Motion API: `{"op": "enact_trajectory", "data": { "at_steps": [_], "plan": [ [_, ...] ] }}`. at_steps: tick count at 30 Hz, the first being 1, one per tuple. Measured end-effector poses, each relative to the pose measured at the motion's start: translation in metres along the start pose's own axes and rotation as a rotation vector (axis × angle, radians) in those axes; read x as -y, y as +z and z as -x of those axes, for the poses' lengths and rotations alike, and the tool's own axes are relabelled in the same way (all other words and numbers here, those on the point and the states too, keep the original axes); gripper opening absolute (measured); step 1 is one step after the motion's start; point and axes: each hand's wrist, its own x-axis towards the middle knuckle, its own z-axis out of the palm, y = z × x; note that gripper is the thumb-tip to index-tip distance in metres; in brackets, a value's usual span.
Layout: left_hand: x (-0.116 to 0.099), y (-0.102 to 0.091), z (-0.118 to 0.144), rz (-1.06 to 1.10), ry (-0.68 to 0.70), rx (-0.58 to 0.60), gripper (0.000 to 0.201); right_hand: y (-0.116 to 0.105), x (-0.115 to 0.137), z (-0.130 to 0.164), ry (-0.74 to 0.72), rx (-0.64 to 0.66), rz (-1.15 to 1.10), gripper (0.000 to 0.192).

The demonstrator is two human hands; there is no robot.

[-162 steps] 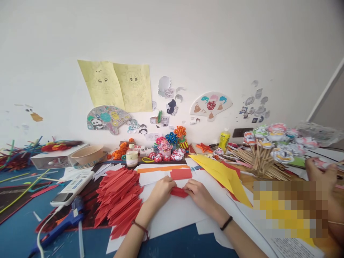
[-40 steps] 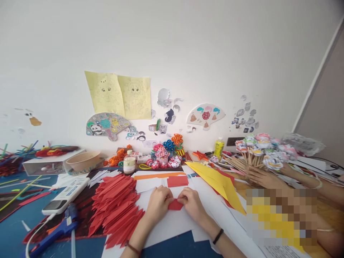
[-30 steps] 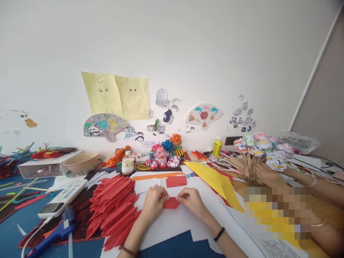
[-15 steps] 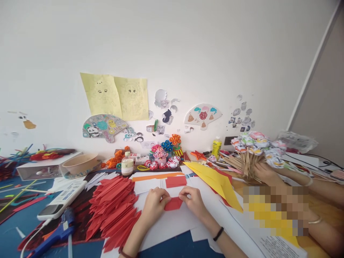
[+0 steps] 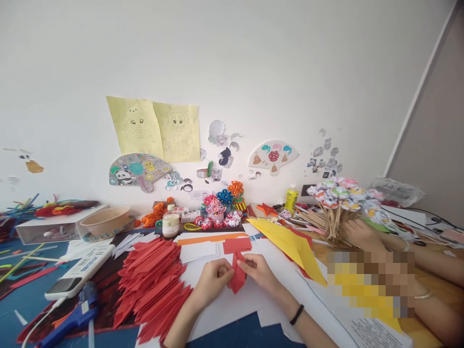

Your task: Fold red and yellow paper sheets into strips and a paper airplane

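Red paper (image 5: 237, 275) upended — two hands.

Red "囍" on paper fan (image 5: 273, 157)

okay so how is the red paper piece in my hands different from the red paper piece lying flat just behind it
The folded red piece is pinched between your left hand and right hand, standing lengthwise and ending in a point; the flat red piece lies untouched on the white sheets. The held one is narrow and creased, the other a wide plain rectangle. Both are the same red.
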Motion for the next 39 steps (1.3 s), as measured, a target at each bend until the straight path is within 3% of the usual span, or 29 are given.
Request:
{"op": "enact_trajectory", "data": {
  "at_steps": [3, 9, 18, 24, 30, 36, 39],
  "plan": [
    [0.001, 0.007, -0.001, 0.134, -0.005, 0.046, 0.016, 0.002, -0.001, 0.000, -0.004, 0.026, -0.029, 0.037],
    [0.005, 0.009, -0.003, 0.289, -0.012, 0.042, 0.033, -0.001, -0.003, -0.001, 0.023, 0.156, -0.155, 0.039],
    [0.014, -0.012, -0.007, -0.014, -0.037, -0.175, 0.033, -0.011, -0.009, 0.001, 0.088, 0.064, -0.004, 0.036],
    [0.014, -0.011, -0.004, -0.282, -0.050, -0.108, 0.019, -0.013, -0.016, 0.001, 0.168, -0.081, 0.177, 0.039],
    [0.019, -0.009, -0.001, -0.466, -0.034, -0.077, 0.013, -0.019, -0.016, 0.002, 0.064, -0.078, 0.354, 0.026],
    [0.023, -0.010, -0.002, -0.497, 0.008, -0.095, 0.007, -0.019, -0.015, 0.005, 0.082, -0.067, 0.506, 0.011],
    [0.024, -0.007, -0.003, -0.481, 0.027, -0.108, 0.016, -0.015, -0.019, 0.004, 0.061, -0.088, 0.541, 0.009]
  ]
}}
